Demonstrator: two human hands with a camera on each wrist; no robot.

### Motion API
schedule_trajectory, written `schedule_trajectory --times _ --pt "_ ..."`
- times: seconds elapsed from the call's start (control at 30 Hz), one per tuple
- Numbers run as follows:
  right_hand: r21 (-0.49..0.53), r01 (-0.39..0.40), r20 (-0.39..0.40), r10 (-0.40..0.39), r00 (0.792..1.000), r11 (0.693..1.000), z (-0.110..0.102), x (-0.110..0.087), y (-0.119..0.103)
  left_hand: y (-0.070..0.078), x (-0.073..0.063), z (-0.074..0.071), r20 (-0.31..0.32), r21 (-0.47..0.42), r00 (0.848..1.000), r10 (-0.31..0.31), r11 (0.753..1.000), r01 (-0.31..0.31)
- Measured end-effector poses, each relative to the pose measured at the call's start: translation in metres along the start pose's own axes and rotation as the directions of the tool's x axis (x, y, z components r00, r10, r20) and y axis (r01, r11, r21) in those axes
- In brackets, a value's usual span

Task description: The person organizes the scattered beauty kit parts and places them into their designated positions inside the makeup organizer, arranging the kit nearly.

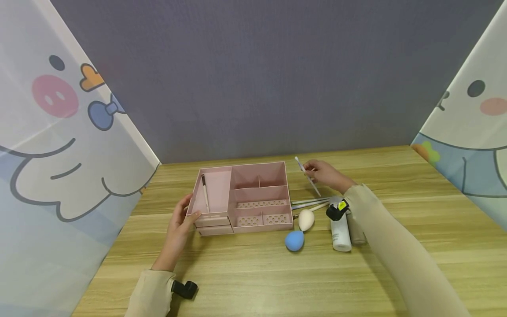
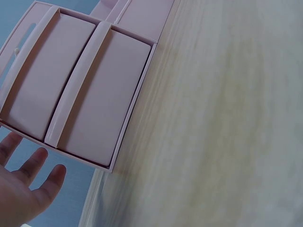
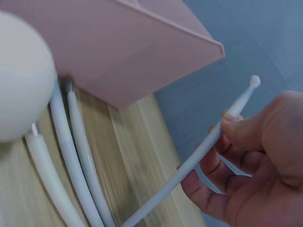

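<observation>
A pink desk organizer (image 1: 259, 229) with drawers (image 2: 106, 94) stands on the table. My left hand (image 1: 180, 226) rests at its front left corner, thumb on the front edge. In the left wrist view, the spread fingers (image 2: 51, 182) lie beside the drawers. Between thumb and fingers my right hand (image 1: 326, 175) pinches a slim white makeup brush (image 1: 310, 178), slanted with its small pale tip up, right of the organizer. A dark-tipped brush (image 1: 205, 193) lies in the organizer's left tray. More brushes (image 3: 73, 161) lie by its right wall.
A white makeup sponge (image 1: 306, 219) and a blue makeup sponge (image 1: 295, 241) sit near the organizer's front right corner. Beneath the right forearm lie a white bottle (image 1: 340, 235) and a grey-brown bottle (image 1: 356, 231). A grey partition (image 1: 253, 88) rises behind the table.
</observation>
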State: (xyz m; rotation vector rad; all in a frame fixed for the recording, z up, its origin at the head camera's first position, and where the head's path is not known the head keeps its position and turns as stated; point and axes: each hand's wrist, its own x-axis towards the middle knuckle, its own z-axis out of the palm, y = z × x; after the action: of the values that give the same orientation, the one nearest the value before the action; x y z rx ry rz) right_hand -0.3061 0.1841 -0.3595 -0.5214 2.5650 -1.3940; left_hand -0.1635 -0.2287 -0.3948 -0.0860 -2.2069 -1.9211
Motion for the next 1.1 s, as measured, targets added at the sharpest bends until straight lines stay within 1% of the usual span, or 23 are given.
schedule_trajectory --times 0.2,0.33,0.5,0.8,1.0,1.1 --pt "0.137 -0.045 -0.013 0.048 0.999 0.990 0.001 -0.003 -0.004 0.001 0.000 0.000 0.004 -0.002 1.000 -0.012 1.000 0.012" --pt "0.230 -0.071 -0.022 0.078 0.997 0.971 0.000 -0.004 -0.005 0.001 0.000 0.000 0.006 0.000 1.000 -0.010 1.000 0.010" --pt "0.334 -0.092 -0.017 0.104 0.994 0.938 0.001 -0.004 -0.006 0.001 0.000 0.001 0.005 0.000 1.000 -0.007 1.000 0.007" --pt "0.450 -0.106 -0.011 0.125 0.992 0.887 0.003 -0.004 -0.006 0.001 0.000 0.001 -0.005 -0.010 1.000 -0.014 1.000 0.014" --pt "0.513 -0.110 0.000 0.128 0.992 0.851 0.005 -0.008 -0.015 0.001 0.000 0.002 -0.002 -0.012 1.000 -0.026 1.000 0.026" --pt "0.548 -0.115 0.011 0.131 0.991 0.828 0.007 -0.009 -0.019 0.002 0.000 0.002 0.004 -0.009 0.999 -0.035 0.999 0.035"
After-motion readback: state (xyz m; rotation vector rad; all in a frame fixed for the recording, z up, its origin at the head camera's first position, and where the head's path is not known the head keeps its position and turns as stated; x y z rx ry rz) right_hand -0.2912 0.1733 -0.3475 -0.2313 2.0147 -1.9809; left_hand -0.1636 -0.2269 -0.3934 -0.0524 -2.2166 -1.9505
